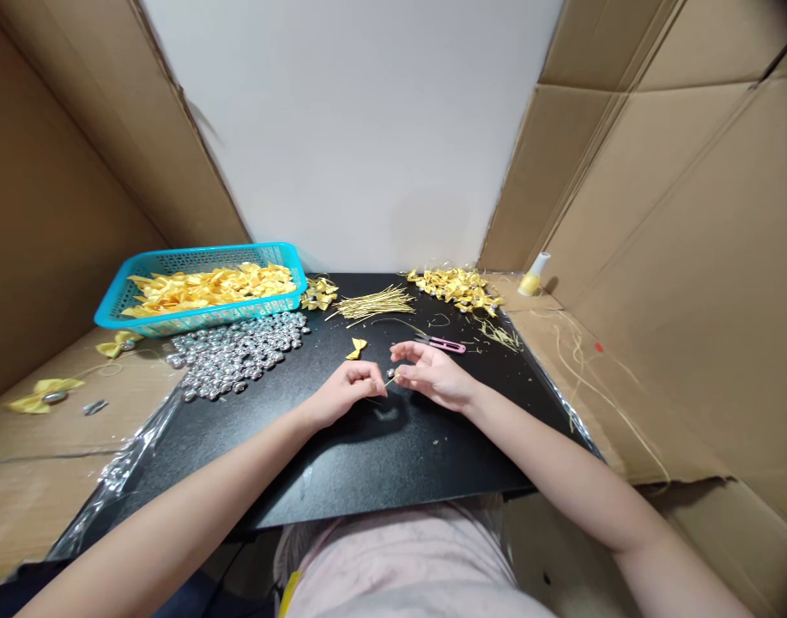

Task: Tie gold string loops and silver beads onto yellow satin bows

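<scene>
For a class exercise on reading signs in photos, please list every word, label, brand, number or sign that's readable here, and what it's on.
None: no text can be read anywhere in the picture.
Pink-handled snips: too small to tell whether anything is marked on them.
Red spot on the right-hand cardboard: no letters can be made out.
</scene>
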### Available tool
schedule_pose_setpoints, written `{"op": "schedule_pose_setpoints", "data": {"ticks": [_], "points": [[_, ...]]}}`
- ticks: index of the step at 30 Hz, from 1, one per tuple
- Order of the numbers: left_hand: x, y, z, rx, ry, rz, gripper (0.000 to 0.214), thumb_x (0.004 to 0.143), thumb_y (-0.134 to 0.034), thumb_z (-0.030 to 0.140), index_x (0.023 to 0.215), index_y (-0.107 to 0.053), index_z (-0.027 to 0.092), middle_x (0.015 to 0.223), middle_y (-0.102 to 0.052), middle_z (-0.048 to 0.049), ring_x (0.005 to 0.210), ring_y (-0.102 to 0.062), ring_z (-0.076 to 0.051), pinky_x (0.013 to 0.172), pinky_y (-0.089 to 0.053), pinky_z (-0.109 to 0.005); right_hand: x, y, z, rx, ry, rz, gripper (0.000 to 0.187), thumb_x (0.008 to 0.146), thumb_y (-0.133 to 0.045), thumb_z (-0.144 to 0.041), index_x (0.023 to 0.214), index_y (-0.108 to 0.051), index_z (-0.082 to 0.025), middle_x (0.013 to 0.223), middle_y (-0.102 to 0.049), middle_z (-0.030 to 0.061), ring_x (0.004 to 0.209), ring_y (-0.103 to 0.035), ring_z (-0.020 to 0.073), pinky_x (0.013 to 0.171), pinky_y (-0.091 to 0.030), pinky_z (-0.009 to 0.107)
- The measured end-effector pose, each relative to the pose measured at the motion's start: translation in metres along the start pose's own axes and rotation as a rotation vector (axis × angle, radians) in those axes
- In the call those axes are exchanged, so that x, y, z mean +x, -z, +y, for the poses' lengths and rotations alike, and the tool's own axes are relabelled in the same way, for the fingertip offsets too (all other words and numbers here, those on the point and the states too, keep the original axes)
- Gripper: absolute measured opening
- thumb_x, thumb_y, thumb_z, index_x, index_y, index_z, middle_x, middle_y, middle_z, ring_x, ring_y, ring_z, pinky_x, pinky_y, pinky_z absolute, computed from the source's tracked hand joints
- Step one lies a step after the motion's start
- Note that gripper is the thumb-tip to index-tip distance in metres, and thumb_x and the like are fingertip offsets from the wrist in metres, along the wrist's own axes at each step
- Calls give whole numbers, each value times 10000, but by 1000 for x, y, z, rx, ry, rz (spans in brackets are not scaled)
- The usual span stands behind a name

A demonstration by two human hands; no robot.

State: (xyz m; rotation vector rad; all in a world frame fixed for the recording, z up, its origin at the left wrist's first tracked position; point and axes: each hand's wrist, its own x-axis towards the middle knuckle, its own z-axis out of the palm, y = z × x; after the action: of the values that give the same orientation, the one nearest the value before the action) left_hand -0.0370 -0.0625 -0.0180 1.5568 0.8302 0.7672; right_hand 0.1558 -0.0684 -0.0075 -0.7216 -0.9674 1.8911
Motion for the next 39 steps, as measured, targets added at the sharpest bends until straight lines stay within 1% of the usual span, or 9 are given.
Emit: {"op": "schedule_pose_setpoints", "data": {"ticks": [15, 18, 21, 26, 29, 31, 35, 37, 39], "points": [[-1, 0, -2, 14, -8, -58, 157, 653, -576, 262, 542, -561, 151, 535, -516, 21, 554, -430, -104, 597, -350, -231, 2, 4, 4, 4, 20, -19, 408, 541, -876, -179, 887, -660, -201, 918, -573, -24, 711, -586, 53, 704, -520, 210], [-1, 1, 2, 3, -78, -74, 168, 674, -610, 235, 538, -572, 145, 599, -518, 15, 621, -460, -113, 646, -365, -236, 2, 4, 5, -10, 19, -38, 389, 561, -867, -183, 886, -654, -196, 920, -570, -25, 703, -585, 49, 714, -524, 217], [-1, 0, 4, -63, -126, -82, 135, 719, -641, 250, 640, -617, 143, 742, -584, -11, 771, -523, -144, 766, -389, -255, 2, 4, 6, -40, 30, -57, 389, 571, -865, -206, 893, -646, -196, 930, -569, -22, 708, -604, 60, 716, -530, 234], [-4, -4, 3, -217, 9, -140, 215, 789, -662, 348, 842, -590, 153, 716, -634, -12, 778, -584, -160, 811, -417, -296, 2, 5, 7, -109, 73, -59, 391, 585, -858, -241, 902, -633, -197, 949, -567, -19, 686, -617, 66, 659, -526, 227], [-5, -7, 2, -225, 40, -152, 256, 803, -664, 386, 848, -567, 154, 637, -604, 2, 704, -578, -143, 728, -432, -268, 2, 3, 5, -121, 95, -60, 388, 576, -861, -239, 886, -633, -196, 947, -570, -23, 685, -606, 59, 661, -523, 216], [-6, -9, 4, -260, 83, -150, 289, 800, -663, 425, 826, -552, 159, 557, -522, 41, 557, -486, -98, 613, -421, -236, 2, 2, 5, -122, 111, -54, 384, 569, -863, -234, 874, -634, -194, 938, -572, -26, 686, -593, 54, 671, -519, 211], [-6, -12, 7, -353, 161, -95, 345, 746, -712, 452, 771, -524, 165, 502, -268, 117, 441, -187, -35, 424, -219, -151, 2, 2, 6, -145, 131, -40, 379, 572, -862, -237, 870, -632, -191, 940, -580, -24, 691, -576, 52, 671, -500, 202], [-6, -12, 8, -335, 174, -51, 358, 716, -738, 449, 760, -533, 159, 510, -256, 117, 446, -155, -31, 413, -146, -151, 2, 3, 6, -168, 139, -41, 383, 576, -859, -246, 874, -626, -191, 949, -585, -20, 704, -577, 57, 689, -496, 210], [-6, -12, 8, -300, 182, -13, 371, 694, -748, 461, 747, -551, 152, 499, -266, 115, 439, -162, -29, 409, -138, -161, 2, 3, 6, -200, 151, -42, 385, 582, -855, -262, 878, -618, -191, 959, -592, -14, 718, -578, 64, 708, -493, 223]]}}
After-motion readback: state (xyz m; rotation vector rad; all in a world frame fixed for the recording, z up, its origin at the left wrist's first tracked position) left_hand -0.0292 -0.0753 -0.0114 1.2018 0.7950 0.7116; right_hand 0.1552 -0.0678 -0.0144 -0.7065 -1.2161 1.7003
